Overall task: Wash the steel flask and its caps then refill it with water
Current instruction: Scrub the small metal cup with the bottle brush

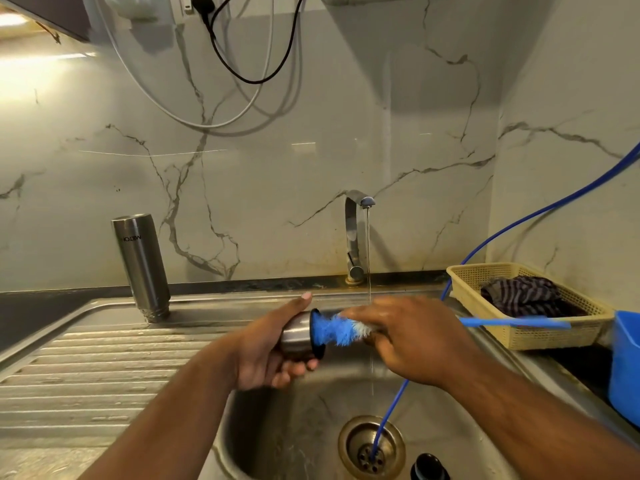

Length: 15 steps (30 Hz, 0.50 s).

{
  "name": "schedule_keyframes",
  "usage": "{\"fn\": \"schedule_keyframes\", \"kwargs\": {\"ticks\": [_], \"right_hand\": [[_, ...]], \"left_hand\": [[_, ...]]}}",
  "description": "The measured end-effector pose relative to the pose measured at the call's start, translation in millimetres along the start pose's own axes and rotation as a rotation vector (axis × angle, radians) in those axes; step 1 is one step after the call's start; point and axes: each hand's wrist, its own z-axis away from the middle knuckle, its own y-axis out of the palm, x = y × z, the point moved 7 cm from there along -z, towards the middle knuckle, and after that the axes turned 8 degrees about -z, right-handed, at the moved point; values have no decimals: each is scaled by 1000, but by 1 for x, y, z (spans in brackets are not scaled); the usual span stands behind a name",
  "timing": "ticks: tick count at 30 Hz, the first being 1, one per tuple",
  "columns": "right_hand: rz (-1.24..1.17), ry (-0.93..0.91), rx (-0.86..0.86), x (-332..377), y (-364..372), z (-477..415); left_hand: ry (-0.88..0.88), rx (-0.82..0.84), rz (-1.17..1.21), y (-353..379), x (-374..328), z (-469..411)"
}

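- Over the sink [277,427], just left of the thin stream from the tap [355,233], I have the steel cap [296,336] lying on its side. Its long axis runs left to right, with the closed end toward the palm and the open mouth facing right.
- The left hand [266,351] grips that cap, thumb on top and fingers curled underneath.
- The bottle brush [337,329] lies along the same axis, its blue bristles at the cap's mouth and its handle reaching right toward the basket [460,271]. The right hand [408,337] is wrapped over the stem just behind the bristles (I only get the back of it, so the fingers beneath are hidden).
- My read: the cap sits left of the right hand with its mouth toward it, so the brush must drive leftward along that axis while the left hand only steadies.
- The flask [142,261] stands mouth-down on the drainboard [86,375], well apart to the left, with neither hand on it.
- Containers:
  - The sink holds 1 blue hose [391,407] ending in the drain [370,445], plus 1 small black round piece [429,465], which may be the other cap.
  - The basket holds a striped cloth [523,294].
  - I cannot see into the blue tub [627,368].
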Motion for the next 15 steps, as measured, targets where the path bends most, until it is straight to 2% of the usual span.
{"fn": "schedule_keyframes", "kwargs": {"ticks": [3, 5, 8, 10, 12, 13, 15], "right_hand": [[-118, 82, 12, -11, 0, 2], [-76, 58, 1, -8, -3, 2], [48, -20, 2, 4, -6, 2], [66, -5, -21, 4, -7, 2], [79, -18, -69, 2, -8, 1], [61, -7, -61, 1, -8, 1], [-39, 45, -68, -3, -10, 1]], "left_hand": [[216, -64, 1, -14, -17, 2], [267, -84, 146, -19, -21, 4], [225, -149, 331, -22, -15, -3], [140, -160, 267, -17, -9, -3], [39, -46, 143, -4, -4, -1], [34, -1, 114, 1, -5, 1], [136, -14, 99, -4, -14, 2]]}}
